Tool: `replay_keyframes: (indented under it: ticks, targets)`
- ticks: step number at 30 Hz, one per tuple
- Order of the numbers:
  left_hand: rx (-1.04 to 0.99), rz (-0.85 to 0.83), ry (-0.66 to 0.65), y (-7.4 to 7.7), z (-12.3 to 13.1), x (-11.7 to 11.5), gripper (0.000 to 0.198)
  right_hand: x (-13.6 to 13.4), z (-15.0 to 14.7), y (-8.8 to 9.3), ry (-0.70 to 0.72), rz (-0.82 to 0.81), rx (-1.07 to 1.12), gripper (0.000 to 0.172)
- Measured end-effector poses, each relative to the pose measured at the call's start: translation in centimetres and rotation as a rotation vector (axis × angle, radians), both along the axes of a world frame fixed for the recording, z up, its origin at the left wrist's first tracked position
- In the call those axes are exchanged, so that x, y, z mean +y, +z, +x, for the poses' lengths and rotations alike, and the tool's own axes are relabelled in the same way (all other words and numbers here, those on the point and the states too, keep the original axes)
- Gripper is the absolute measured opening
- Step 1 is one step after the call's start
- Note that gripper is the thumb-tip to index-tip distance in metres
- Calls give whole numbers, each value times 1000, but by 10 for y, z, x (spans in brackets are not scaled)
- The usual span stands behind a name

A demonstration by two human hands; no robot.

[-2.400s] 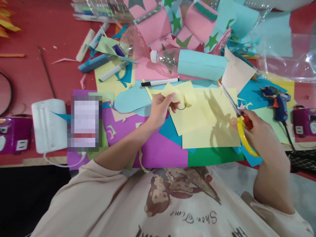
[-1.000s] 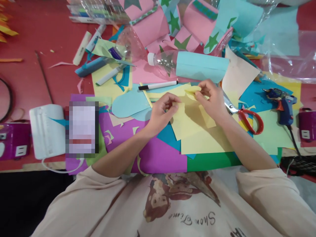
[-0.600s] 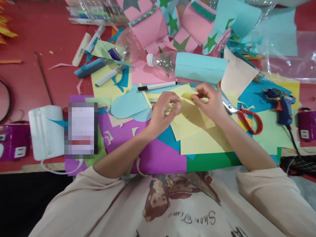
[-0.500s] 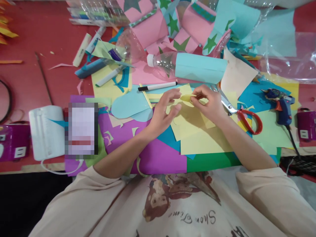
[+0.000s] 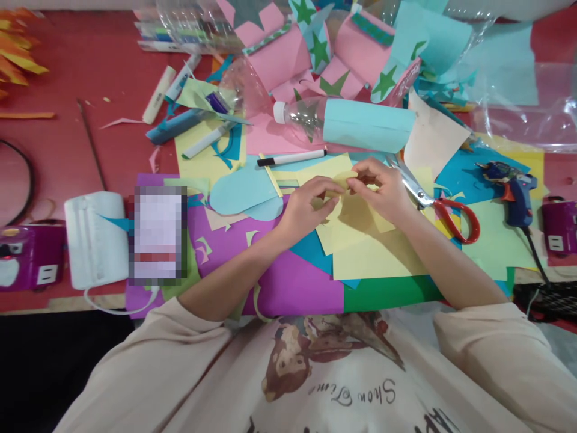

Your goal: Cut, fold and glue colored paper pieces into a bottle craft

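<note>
A small folded piece of yellow paper is raised over the yellow sheets. My right hand pinches its right side between thumb and fingertips. From the left, my left hand curls its fingers onto the paper's near edge, with the thumb bent below them. Beneath both hands lies a large yellow paper sheet. Scissors with red handles rest just right of my right hand. A black-capped white marker and light blue paper cutouts lie beyond and left of my left hand.
Toward the back lies a plastic bottle wrapped in light blue paper, near pink paper pieces with green stars. A blue glue gun is at the right. A white case and a blurred-out phone sit left.
My left hand has moved right, its fingers reaching the small yellow paper and closing on it. My right hand keeps its pinch. The view has shifted slightly.
</note>
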State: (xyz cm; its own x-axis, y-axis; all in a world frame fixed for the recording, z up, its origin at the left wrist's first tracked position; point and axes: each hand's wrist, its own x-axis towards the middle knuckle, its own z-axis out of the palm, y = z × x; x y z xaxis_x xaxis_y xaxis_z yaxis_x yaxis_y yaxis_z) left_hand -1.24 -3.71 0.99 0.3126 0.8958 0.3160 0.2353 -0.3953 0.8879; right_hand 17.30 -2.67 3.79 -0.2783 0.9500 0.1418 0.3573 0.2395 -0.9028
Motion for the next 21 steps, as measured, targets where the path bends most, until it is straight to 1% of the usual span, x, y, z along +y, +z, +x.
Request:
replay_keyframes:
  ticks: [2, 4, 7, 9, 11, 12, 13, 14, 15, 16, 17, 19, 21]
  targets:
    - [-5, -18, 8, 0, 0, 0, 12, 3, 1, 0, -7, -23, 19, 21]
    - [-20, -48, 15, -1, 0, 1, 16, 6, 5, 5, -42, -31, -5, 23]
    - [-41, -97, 23, -4, 0, 2, 18, 4, 23, 24, -130, -3, -134, 20]
    - [-59, -118, 32, -6, 0, 2, 19, -6, 48, 39, -257, 46, -254, 17]
    - [-82, -131, 34, -8, 0, 2, 20, -23, 83, 50, -491, 130, -425, 15]
    - [-91, -135, 31, -9, 0, 2, 20, -34, 102, 53, -618, 124, -546, 16]
    - [-97, -138, 28, -9, 1, 2, 20, -44, 122, 55, -733, 86, -673, 18]
    - [-101, -140, 24, -9, 1, 2, 20, -54, 142, 55, -851, 19, -820, 24]
    - [-104, -142, 21, -9, 1, 2, 20, -63, 159, 53, -937, -79, -962, 30]
    - [-107, -144, 18, -9, 1, 3, 19, -71, 175, 51, -926, -207, -1071, 38]
    - [-111, -144, 16, -9, 1, 3, 19, -78, 187, 47, -901, -322, -1123, 44]
    - [-123, -140, 12, -9, 1, 3, 19, -85, 202, 41, -911, -414, -1143, 55]
    - [-137, -130, 11, -10, 1, 4, 19, -84, 209, 34, -942, -421, -1105, 69]
